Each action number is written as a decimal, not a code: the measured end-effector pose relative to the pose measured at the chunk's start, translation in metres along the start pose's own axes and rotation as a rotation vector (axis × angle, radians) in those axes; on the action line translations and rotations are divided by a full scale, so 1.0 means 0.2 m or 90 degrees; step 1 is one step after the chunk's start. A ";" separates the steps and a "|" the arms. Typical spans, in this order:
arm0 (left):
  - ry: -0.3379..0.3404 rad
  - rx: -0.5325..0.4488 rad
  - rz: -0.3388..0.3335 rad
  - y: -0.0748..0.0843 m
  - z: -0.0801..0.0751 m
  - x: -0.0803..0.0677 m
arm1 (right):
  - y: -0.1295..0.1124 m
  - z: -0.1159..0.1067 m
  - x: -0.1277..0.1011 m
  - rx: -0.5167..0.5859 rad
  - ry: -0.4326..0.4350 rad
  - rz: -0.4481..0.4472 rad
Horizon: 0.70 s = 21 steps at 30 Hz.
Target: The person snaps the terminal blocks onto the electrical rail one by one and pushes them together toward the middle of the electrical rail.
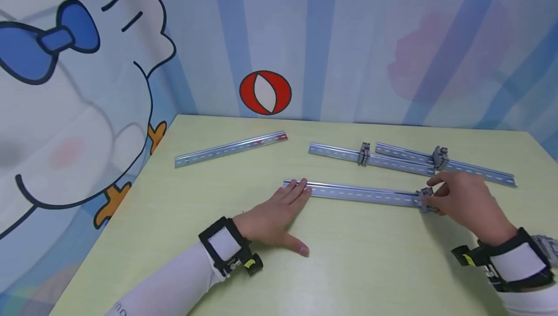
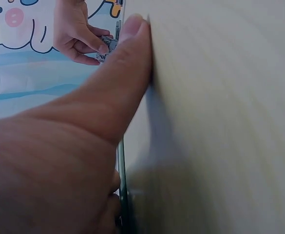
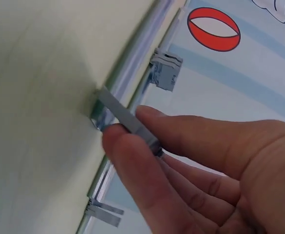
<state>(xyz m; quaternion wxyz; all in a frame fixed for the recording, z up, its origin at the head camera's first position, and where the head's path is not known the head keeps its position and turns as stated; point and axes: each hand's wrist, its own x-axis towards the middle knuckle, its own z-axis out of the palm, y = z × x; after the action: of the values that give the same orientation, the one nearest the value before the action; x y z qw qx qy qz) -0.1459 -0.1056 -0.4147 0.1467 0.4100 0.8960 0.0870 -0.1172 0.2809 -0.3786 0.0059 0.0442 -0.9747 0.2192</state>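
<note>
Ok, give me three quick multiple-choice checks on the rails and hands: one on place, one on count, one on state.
1. Where does the left hand rest?
A. On the near rail's left end
B. On the far left rail
C. Off the table

2. How many rails lie on the table?
A. Two
B. Four
C. Six

3. What is the right hand doing?
A. Lying flat and open
B. Pinching a grey clip at the near rail's right end
C. Lifting a rail

Answers:
1 A, its straight fingers lie on the left end of the near rail.
2 B, the head view shows four.
3 B, thumb and fingers pinch the clip on that rail.
</note>
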 end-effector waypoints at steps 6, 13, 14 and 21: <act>0.000 -0.011 0.002 0.01 0.01 0.00 | -0.03 0.06 -0.01 -0.030 0.055 0.000; 0.002 0.000 0.002 0.02 0.02 -0.01 | -0.05 0.10 -0.01 -0.042 0.136 -0.047; 0.003 0.002 0.002 0.01 0.02 -0.01 | -0.05 0.10 0.00 -0.036 0.135 -0.047; -0.003 0.005 0.000 0.01 0.00 0.00 | -0.05 0.08 0.05 -0.009 0.086 -0.031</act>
<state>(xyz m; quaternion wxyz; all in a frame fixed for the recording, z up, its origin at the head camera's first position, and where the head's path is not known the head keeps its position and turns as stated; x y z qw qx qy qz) -0.1447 -0.1038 -0.4139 0.1475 0.4107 0.8960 0.0826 -0.1266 0.2632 -0.3886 0.0770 0.0533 -0.9722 0.2145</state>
